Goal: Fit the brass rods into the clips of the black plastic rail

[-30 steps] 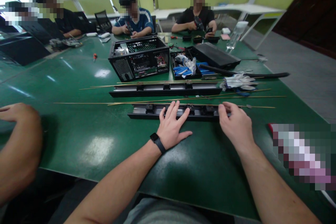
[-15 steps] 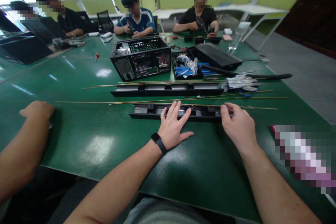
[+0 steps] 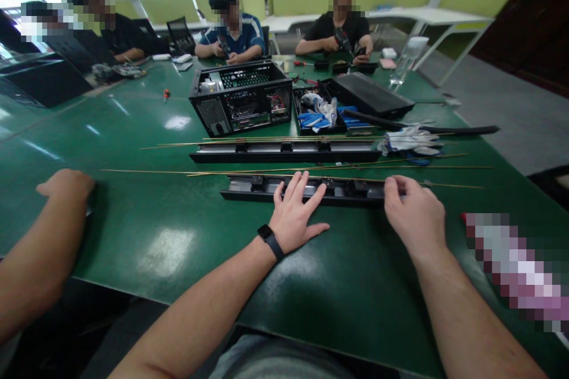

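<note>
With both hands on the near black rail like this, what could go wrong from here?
The thin brass rods lie loose right behind the near black rail; shifting it under the left hand and right hand could knock or bend them. A neighbour's forearm rests on the green table, so long parts swung leftward might strike it.

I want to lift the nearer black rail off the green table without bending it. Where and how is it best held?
Probably at both ends, from above. The nearer black rail is long, thin and lies flat, so one middle grip would let it sag or tip. The right hand is already at its right end; the left hand rests flat near the middle and would serve better at the free left end.
</note>
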`<state>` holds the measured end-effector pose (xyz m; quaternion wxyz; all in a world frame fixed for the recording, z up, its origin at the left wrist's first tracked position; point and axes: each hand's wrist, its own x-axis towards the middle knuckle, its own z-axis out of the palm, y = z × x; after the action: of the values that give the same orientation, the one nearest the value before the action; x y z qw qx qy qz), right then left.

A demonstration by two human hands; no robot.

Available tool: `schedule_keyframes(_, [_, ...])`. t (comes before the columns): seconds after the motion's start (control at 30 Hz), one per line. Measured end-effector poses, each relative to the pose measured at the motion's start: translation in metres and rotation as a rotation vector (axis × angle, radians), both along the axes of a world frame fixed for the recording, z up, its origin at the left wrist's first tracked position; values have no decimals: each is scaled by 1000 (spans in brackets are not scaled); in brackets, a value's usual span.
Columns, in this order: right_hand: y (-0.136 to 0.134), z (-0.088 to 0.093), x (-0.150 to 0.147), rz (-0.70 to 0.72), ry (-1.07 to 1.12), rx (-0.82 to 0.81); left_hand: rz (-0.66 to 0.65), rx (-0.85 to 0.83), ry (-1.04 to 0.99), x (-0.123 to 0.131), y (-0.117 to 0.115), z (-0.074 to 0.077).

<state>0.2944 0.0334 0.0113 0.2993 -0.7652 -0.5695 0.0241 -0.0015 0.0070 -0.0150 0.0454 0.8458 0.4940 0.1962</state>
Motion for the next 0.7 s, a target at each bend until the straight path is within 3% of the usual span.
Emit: schedule_keyframes(0.7, [2,-6,-1,18,50,53,12,7,6,1,0,0])
